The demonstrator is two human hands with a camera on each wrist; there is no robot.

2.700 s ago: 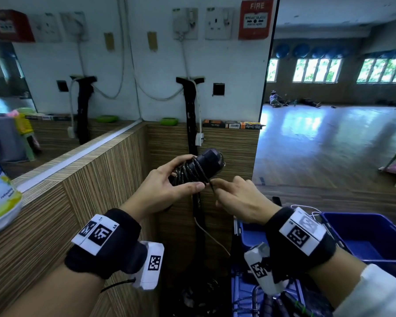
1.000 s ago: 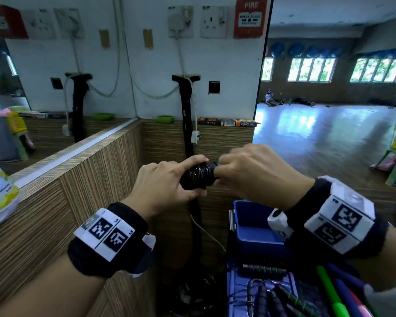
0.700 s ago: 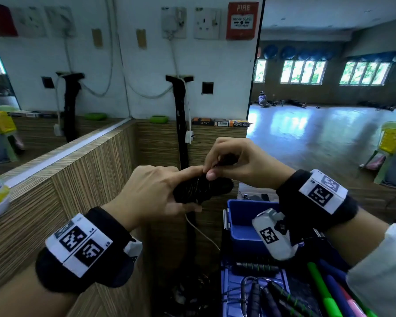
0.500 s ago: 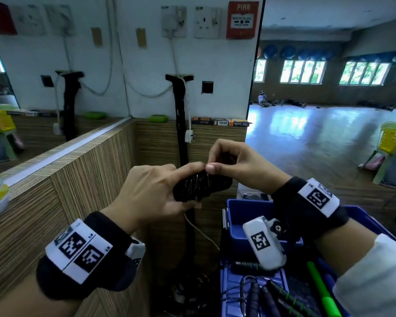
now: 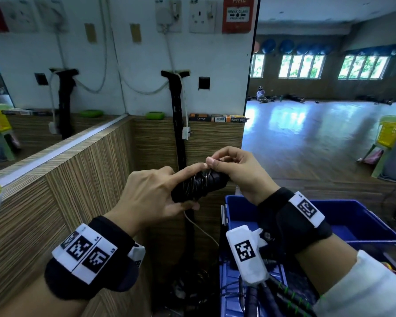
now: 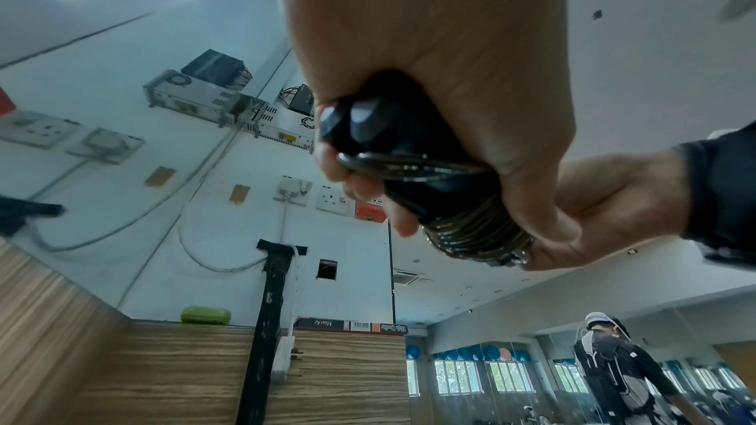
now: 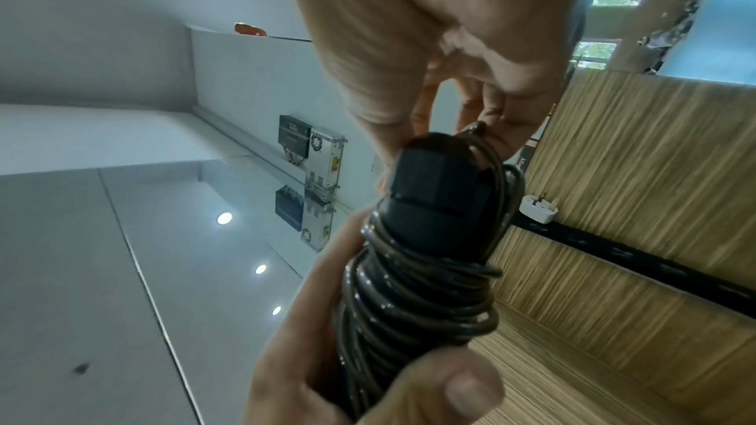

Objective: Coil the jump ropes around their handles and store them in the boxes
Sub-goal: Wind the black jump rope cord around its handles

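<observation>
Both wrists are wearing black fabric wristbands (image 5: 89, 266) carrying white square-coded marker tags (image 5: 84, 252). A white box-shaped wrist camera (image 5: 246, 253) is hanging under the right band. A white long sleeve (image 5: 364, 291) is covering the right forearm.

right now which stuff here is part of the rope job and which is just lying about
Job: black handles wound with rope, held by left hand, right hand pinching the rope end; blue box; coiled ropes below.

Lying about: green case, flat cartons, fire alarm, wall sockets.

A white wall (image 5: 144, 65) with sockets (image 5: 201, 16) (and a red fire alarm (image 5: 237, 13)) rises above striped wood panelling (image 5: 78, 179).
</observation>
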